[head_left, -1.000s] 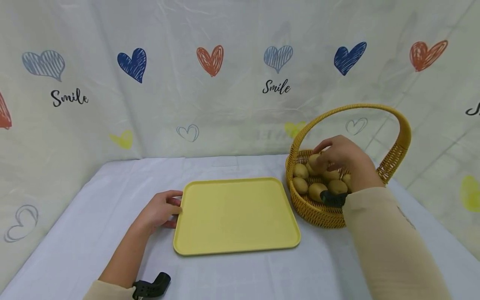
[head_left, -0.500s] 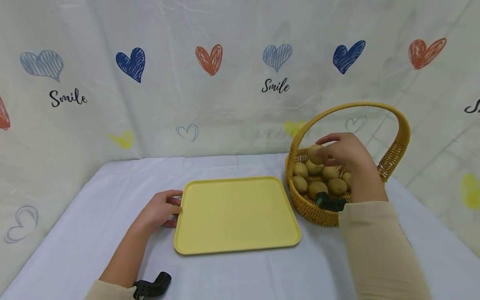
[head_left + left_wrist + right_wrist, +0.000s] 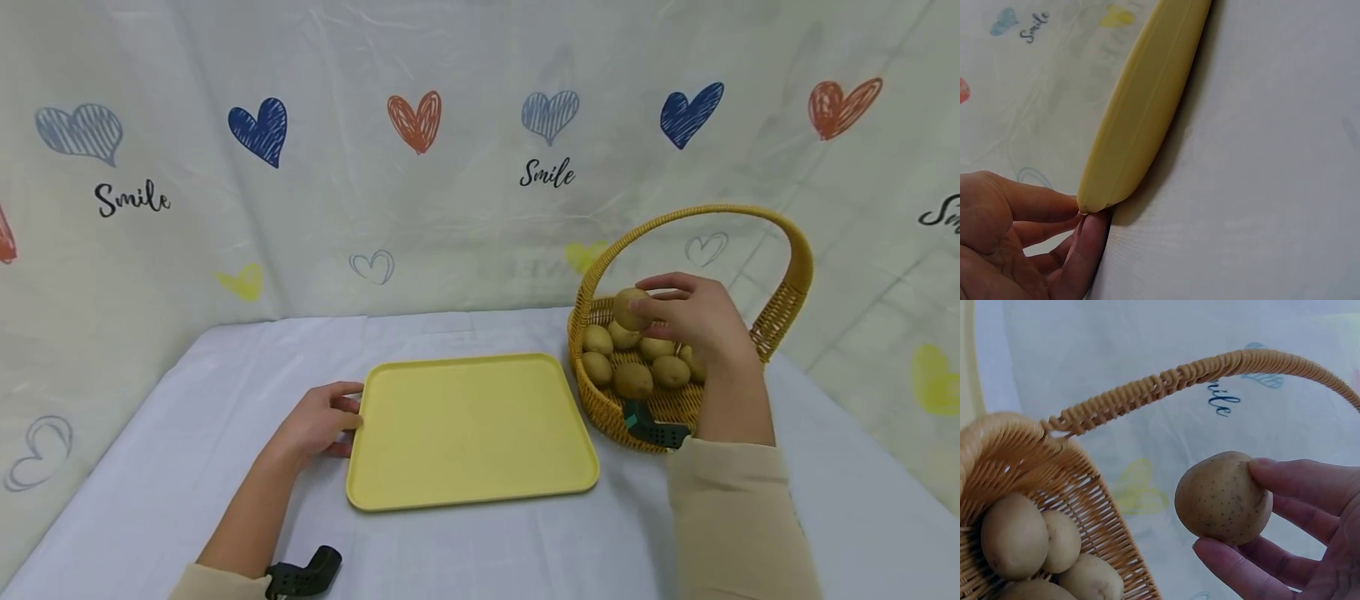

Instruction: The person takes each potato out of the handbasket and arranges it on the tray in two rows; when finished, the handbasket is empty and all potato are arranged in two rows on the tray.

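My right hand (image 3: pixel 693 310) holds a potato (image 3: pixel 1224 499) between thumb and fingertips, raised above the wicker basket (image 3: pixel 637 435) on the right. Speckled brown skin shows on this potato in the right wrist view. Below it, several more potatoes (image 3: pixel 633 381) lie inside the basket. At the table's middle rests a flat yellow tray (image 3: pixel 472 433) with a low raised rim and nothing on it. My left hand (image 3: pixel 318 422) is at the tray's left edge. In the left wrist view, its finger and thumb tips pinch the tray's rim (image 3: pixel 1100 199).
The basket's tall arched handle (image 3: pixel 708 210) rises around my right hand. A white cloth (image 3: pixel 435 550) covers the table. Behind it hangs a pale backdrop (image 3: pixel 465 217) printed with hearts and "Smile". Black wrist cameras (image 3: pixel 303 573) are strapped to both wrists.
My right hand has lifted the potato up from the others in the basket and drawn slightly back toward me. The left hand and the tray have stayed in place.
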Tool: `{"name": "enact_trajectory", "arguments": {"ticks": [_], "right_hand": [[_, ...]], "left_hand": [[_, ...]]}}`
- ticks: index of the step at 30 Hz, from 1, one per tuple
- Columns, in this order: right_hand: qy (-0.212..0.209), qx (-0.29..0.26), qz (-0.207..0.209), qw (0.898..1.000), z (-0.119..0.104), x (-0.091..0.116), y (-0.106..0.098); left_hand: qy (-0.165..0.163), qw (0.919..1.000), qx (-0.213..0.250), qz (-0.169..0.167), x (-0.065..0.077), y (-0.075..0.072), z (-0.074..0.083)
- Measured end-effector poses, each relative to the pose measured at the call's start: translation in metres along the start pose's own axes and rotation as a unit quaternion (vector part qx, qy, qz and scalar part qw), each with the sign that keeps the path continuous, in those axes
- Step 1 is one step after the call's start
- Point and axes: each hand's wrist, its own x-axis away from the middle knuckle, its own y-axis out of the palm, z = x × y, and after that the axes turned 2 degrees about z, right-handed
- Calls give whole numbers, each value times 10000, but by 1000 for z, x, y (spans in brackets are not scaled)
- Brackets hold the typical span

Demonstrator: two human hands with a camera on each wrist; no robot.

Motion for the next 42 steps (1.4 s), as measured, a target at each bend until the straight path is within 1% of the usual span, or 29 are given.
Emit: {"name": "enact_trajectory", "arguments": {"ticks": [7, 10, 12, 15, 19, 23, 25, 30, 32, 34, 36, 38, 42], "right_hand": [[63, -436, 218, 9988, -5, 9, 6], [19, -714, 284, 9970, -9, 12, 10], [-43, -800, 263, 9964, -12, 13, 12], [-104, -763, 89, 9970, -13, 14, 14], [-249, -611, -331, 9973, -11, 15, 15], [-546, -672, -688, 9939, -6, 19, 17], [-808, -779, -870, 9899, -3, 22, 18], [-1494, -1013, -1245, 9757, 2, 26, 27], [-1665, -1081, -1340, 9709, 2, 26, 31], [-1757, -1262, -1469, 9652, 1, 26, 34], [-1850, -1369, -1549, 9607, 0, 26, 37], [-1937, -1363, -1537, 9593, -1, 26, 39], [-1999, -1223, -1383, 9623, -1, 25, 41]], "left_hand": [[55, 10000, 2, -46, 2, -3, -3], [40, 10000, -39, -8, 3, -7, -3], [20, 10000, -76, 0, 2, -9, -4], [-36, 10000, -56, 11, 2, -11, -4], [-14, 10000, -45, 5, 2, -12, -3], [-21, 10000, -45, -9, 2, -11, -4], [-4, 10000, -70, -18, 2, -11, -3], [22, 9999, -99, -11, 3, -10, -1], [8, 10000, -71, -18, 4, -10, -1], [-24, 10000, -57, -37, 4, -9, -1], [-73, 10000, -32, -30, 4, -8, -2], [-91, 10000, -22, -15, 3, -7, -3], [-33, 10000, 13, -51, 0, -5, -1]]}}
